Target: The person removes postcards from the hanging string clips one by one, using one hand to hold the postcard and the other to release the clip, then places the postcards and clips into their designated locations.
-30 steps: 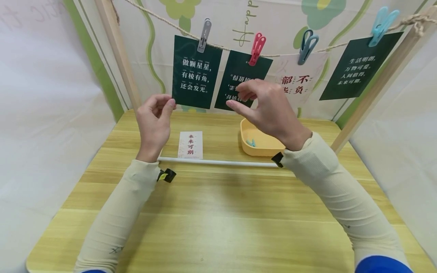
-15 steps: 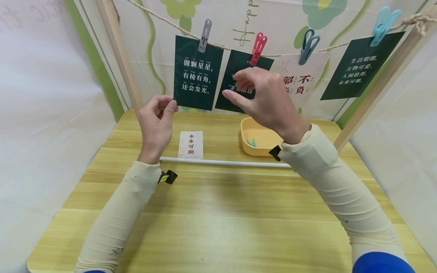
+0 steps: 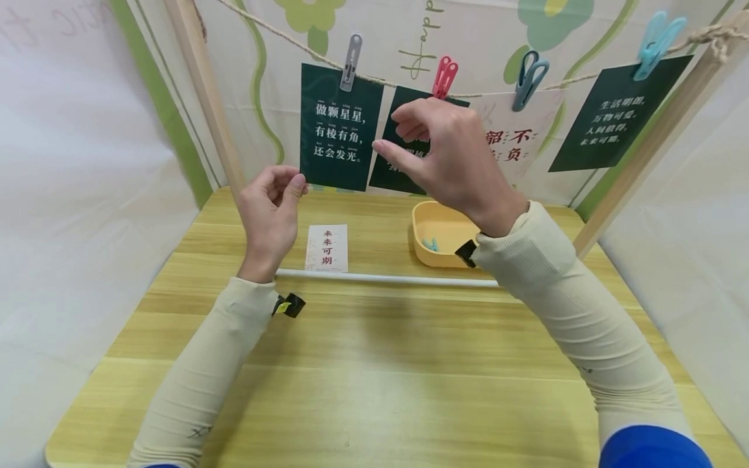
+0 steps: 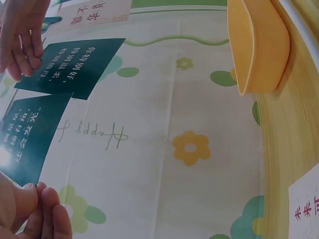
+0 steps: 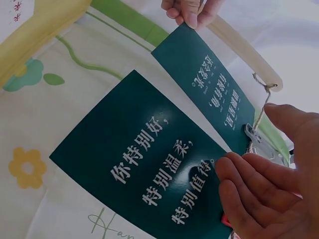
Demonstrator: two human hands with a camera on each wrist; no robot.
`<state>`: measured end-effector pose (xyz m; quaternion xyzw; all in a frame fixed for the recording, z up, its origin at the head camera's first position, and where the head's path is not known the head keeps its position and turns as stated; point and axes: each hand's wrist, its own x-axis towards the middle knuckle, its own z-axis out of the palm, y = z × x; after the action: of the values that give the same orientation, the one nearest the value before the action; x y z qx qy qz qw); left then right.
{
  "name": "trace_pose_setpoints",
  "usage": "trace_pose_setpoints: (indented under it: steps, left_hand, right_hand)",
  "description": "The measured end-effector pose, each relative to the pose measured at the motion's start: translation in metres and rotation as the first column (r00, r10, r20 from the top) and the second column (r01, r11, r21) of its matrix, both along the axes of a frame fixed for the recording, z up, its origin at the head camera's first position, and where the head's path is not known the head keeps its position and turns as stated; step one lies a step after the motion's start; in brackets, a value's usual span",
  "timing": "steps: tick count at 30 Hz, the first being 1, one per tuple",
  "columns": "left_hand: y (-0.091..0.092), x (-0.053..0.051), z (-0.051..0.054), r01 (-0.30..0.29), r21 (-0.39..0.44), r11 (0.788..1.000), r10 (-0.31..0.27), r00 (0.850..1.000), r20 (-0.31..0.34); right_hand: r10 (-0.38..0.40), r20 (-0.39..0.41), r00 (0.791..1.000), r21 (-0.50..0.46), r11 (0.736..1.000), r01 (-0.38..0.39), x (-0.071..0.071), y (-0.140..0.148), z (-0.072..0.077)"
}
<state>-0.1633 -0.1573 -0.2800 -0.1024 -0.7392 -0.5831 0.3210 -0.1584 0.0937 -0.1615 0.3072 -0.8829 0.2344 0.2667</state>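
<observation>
My left hand (image 3: 269,218) pinches the lower left corner of a dark green card (image 3: 336,166) between thumb and fingers; the right wrist view shows that pinch too. A grey clothespin (image 3: 351,62) clips this card to a twine line. Raised in front of a second green card (image 5: 144,154) is my right hand (image 3: 447,153), its thumb and fingers apart with nothing between them. In the right wrist view its fingertips are near the top of that card and the grey clothespin. A red clothespin (image 3: 445,77), partly behind the right hand, holds the second card.
Farther right hang a pinkish-white card (image 3: 517,140) on a blue-grey clothespin (image 3: 530,81) and a green card (image 3: 620,114) on a light blue clothespin (image 3: 658,42). On the table lie a white card (image 3: 326,248), a white rod (image 3: 380,279) and a yellow tray (image 3: 445,260) holding a small blue clothespin (image 3: 430,245).
My right hand has risen and shifted left across the second card, toward the grey clothespin. The left hand keeps its pinch on the card's corner and has moved only slightly right.
</observation>
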Motion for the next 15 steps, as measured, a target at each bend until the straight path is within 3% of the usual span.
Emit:
trace_pose_setpoints:
  steps: [15]
  left_hand:
    - [0.001, 0.002, 0.004, 0.018, -0.006, 1.0, -0.018, 0.999, 0.032]
  right_hand:
    - [-0.013, -0.001, 1.0, 0.017, 1.0, 0.013, 0.001, -0.007, 0.023]
